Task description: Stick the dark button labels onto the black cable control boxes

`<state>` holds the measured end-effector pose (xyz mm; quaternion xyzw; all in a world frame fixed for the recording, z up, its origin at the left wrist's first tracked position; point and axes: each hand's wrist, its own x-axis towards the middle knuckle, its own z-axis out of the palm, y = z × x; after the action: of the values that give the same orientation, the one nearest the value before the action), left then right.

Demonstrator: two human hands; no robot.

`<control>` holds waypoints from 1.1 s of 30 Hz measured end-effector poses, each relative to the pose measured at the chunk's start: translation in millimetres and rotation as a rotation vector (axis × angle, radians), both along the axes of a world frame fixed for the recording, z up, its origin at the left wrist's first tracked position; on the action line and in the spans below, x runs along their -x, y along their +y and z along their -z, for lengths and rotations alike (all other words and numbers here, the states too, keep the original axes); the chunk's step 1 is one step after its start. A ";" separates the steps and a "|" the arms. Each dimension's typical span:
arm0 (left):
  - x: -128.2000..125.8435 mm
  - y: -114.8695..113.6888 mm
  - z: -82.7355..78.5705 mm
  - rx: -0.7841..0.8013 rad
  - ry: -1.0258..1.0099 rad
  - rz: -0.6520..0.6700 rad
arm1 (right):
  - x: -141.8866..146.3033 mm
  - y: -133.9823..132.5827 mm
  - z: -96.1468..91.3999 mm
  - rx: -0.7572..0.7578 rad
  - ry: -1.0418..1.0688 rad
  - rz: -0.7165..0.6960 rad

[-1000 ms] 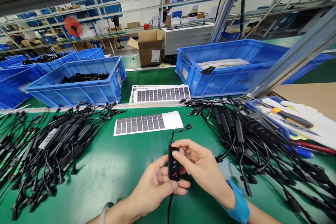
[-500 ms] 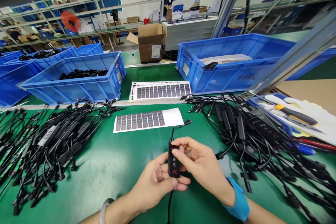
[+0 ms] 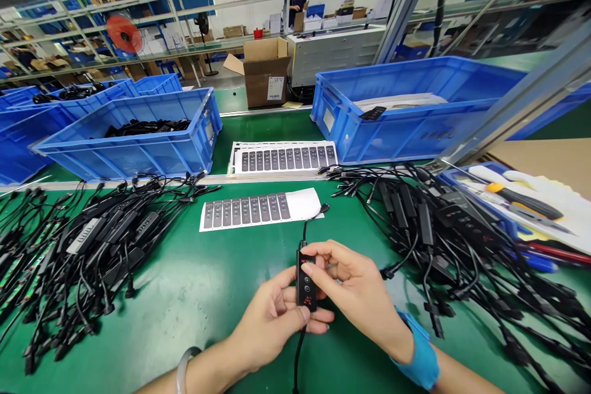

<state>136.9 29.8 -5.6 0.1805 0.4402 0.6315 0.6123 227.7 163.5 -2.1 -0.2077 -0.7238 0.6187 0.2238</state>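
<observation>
Both my hands hold a small black inline controller [image 3: 305, 282] with red markings, just above the green table. My left hand [image 3: 272, 320] cradles it from below, fingers curled round its lower end. My right hand [image 3: 355, 292] pinches its upper part, the thumb pressing on its face. A thin black cable [image 3: 308, 221] runs from its top to a small plug lying by a sticker sheet [image 3: 261, 209]; another cable hangs from its bottom.
Piles of black cabled controllers lie left [image 3: 92, 246] and right [image 3: 443, 228]. A second sticker sheet [image 3: 284, 158] lies further back. Blue bins stand behind at left [image 3: 138, 154] and right [image 3: 406, 129]. A tray with a screwdriver [image 3: 521, 200] sits far right.
The controller's plug end has slid left along the table toward the sticker sheet. My hands stay closed on the controller in nearly the same spot.
</observation>
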 end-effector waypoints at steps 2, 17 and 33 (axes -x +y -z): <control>0.1 -0.1 0.6 0.000 0.006 -0.003 | 0.0 -0.4 0.8 -0.011 -0.006 0.002; 2.4 1.2 0.1 0.014 0.050 -0.013 | 1.2 7.7 7.4 0.002 -0.186 -0.049; 3.9 5.1 7.2 0.051 0.024 0.017 | 5.6 8.6 12.5 0.017 -0.158 -0.126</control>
<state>133.0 34.9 -12.7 0.1760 0.4617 0.6129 0.6167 222.1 172.1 -14.6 -0.2119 -0.7456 0.6193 0.1250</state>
